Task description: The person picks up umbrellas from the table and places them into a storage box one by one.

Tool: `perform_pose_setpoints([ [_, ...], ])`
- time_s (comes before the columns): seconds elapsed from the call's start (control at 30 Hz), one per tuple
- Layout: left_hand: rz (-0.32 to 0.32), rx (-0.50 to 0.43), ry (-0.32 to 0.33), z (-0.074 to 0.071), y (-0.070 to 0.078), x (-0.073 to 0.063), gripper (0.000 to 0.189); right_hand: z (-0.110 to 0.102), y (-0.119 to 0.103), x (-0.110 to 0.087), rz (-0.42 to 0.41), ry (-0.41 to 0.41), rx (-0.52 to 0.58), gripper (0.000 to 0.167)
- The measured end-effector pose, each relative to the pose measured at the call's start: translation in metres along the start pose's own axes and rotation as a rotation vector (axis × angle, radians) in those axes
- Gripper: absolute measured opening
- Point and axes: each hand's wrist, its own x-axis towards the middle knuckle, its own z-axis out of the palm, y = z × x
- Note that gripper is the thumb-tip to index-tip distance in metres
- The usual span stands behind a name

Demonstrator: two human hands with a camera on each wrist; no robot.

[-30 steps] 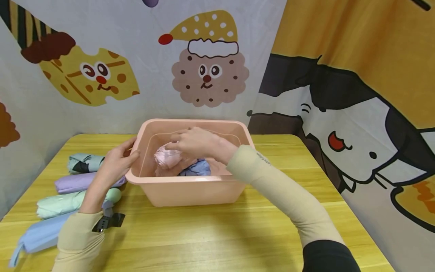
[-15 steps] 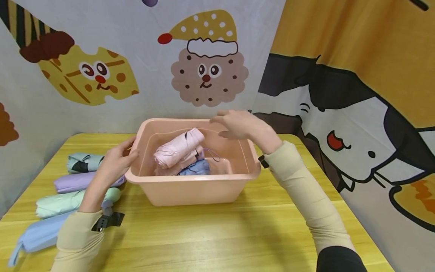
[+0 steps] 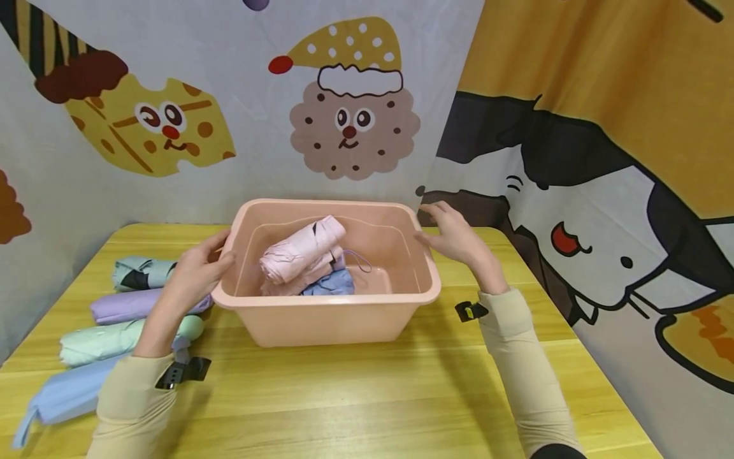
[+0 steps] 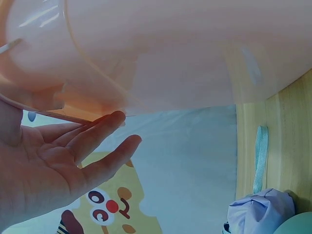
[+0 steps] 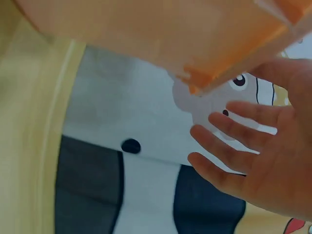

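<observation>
A pink plastic basin [image 3: 329, 322] stands mid-table. Inside lie a folded pale pink umbrella [image 3: 304, 248], another pinkish one [image 3: 321, 268] beneath it, and a blue bundle of fabric [image 3: 331, 282]. My left hand [image 3: 201, 271] holds the basin's left rim; in the left wrist view its thumb goes over the rim and its fingers lie fairly straight below. Beside the right rim is my right hand [image 3: 455, 236], fingers spread and holding nothing. Its thumb is close to the rim; whether it touches I cannot tell.
Left of the basin lie several folded umbrellas in a row: teal [image 3: 140, 274], purple [image 3: 126, 307], mint green [image 3: 103, 343] and light blue [image 3: 71, 395], partly behind the left arm. Cartoon-printed cloth [image 3: 258, 127] hangs behind the wooden table [image 3: 344, 401].
My right hand has come up out of the basin, leaving the pale pink umbrella inside, and moved right to beside the right rim. The left hand has stayed at the left rim.
</observation>
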Motion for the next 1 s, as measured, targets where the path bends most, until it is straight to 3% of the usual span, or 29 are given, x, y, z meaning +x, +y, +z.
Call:
perform_pose_setpoints([
  [0.3,-0.007,-0.001,-0.006,0.0,0.0,0.0,0.059,0.022,0.001,-0.008,0.059,0.077,0.218,0.056],
  [0.6,0.004,-0.005,0.005,0.0,-0.001,-0.001,0.059,0.038,0.006,-0.009,0.186,0.101,0.379,0.051],
  [0.8,0.081,0.117,-0.061,-0.012,0.0,0.001,0.06,0.041,0.004,-0.009,0.189,0.124,0.372,0.049],
  [1.0,0.114,0.263,-0.162,-0.039,-0.009,0.014,0.059,0.042,0.004,-0.008,0.186,0.13,0.37,0.049],
])
